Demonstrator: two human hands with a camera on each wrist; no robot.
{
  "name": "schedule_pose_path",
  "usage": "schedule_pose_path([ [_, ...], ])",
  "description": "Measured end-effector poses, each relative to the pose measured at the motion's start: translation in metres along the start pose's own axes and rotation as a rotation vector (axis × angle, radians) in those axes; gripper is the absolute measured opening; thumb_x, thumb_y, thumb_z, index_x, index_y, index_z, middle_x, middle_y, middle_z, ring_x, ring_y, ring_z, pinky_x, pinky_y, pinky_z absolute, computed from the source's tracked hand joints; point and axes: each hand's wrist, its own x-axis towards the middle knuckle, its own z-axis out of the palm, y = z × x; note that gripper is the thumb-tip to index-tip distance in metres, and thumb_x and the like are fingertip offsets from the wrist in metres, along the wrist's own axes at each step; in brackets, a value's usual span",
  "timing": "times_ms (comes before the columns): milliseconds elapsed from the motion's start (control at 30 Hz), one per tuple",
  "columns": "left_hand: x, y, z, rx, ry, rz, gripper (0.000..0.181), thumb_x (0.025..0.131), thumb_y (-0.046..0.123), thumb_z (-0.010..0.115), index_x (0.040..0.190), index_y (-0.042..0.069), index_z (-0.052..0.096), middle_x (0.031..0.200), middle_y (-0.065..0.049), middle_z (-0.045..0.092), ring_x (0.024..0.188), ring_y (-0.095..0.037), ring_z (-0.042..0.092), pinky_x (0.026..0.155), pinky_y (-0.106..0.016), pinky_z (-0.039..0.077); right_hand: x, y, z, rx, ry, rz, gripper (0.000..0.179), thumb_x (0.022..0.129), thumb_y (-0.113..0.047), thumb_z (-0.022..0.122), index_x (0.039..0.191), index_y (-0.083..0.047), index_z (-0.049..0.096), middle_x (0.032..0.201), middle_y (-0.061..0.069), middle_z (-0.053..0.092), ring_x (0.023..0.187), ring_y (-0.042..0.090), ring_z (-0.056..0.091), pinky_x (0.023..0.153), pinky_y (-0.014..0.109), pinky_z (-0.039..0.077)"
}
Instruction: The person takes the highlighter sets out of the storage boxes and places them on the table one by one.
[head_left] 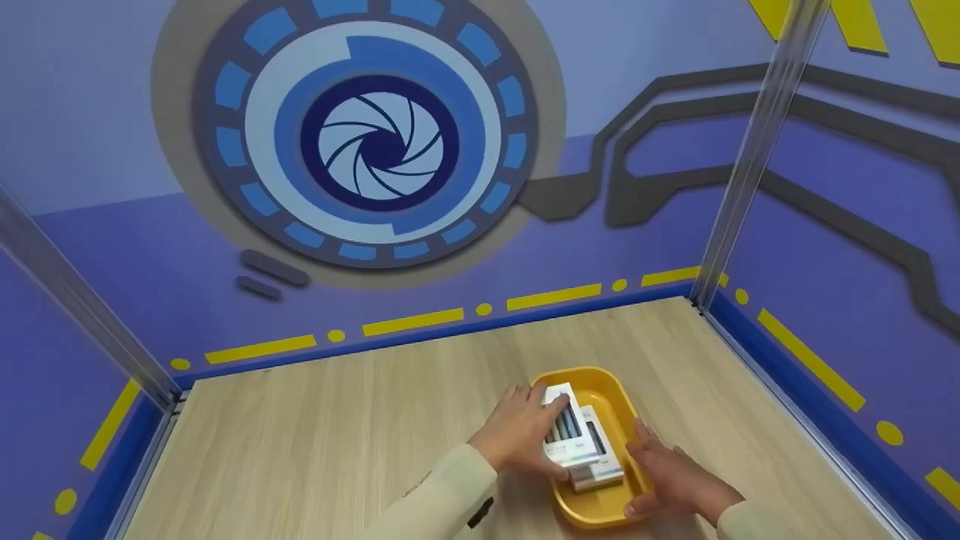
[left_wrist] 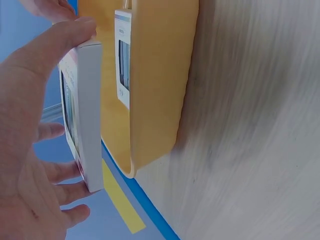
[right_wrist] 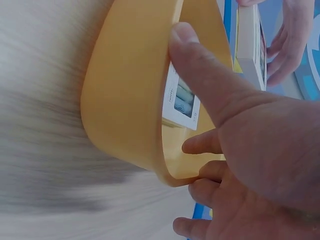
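My left hand (head_left: 517,429) grips a white window box (head_left: 570,427) with coloured sticks showing through its front. The thumb is at its near end and the fingers at its far end. In the left wrist view this held box (left_wrist: 89,115) is tilted above the yellow tray (left_wrist: 162,85). Another white window box (head_left: 604,472) lies inside the tray, partly covered by the held one in the head view. My right hand (head_left: 682,476) rests against the tray's right side, its thumb (right_wrist: 205,70) over the rim and its fingers spread along the edge.
The tray stands on a light wooden table (head_left: 337,442), towards its right side. Purple wall panels (head_left: 97,255) with blue and yellow trim border the table at the back and both sides. Metal posts (head_left: 750,165) stand at the back corners.
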Motion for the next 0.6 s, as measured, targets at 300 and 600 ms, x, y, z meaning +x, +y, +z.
schedule_pose_path([
  [300,-0.008,-0.011,-0.003,-0.052,-0.029,-0.038,0.106,0.054,0.081,0.058,0.143,0.040,0.016,0.152,-0.004,0.022,0.136,-0.027,0.027,0.114,-0.047,0.018,0.000,-0.004,-0.002,0.005,-0.007,0.020,0.108,0.051,-0.056,0.077,0.141,-0.011,0.035,0.154,0.016,0.001,0.132,0.054,0.004,0.101,0.071,0.004],
  [600,-0.009,-0.020,0.006,-0.093,-0.036,-0.070,0.107,0.053,0.079,0.062,0.143,0.041,0.016,0.152,-0.001,0.021,0.137,-0.026,0.025,0.115,-0.047,0.016,0.002,-0.003,0.001,-0.025,0.026,0.001,0.095,0.054,-0.051,0.078,0.134,-0.011,0.045,0.154,0.017,0.003,0.133,0.052,0.011,0.101,0.070,0.009],
])
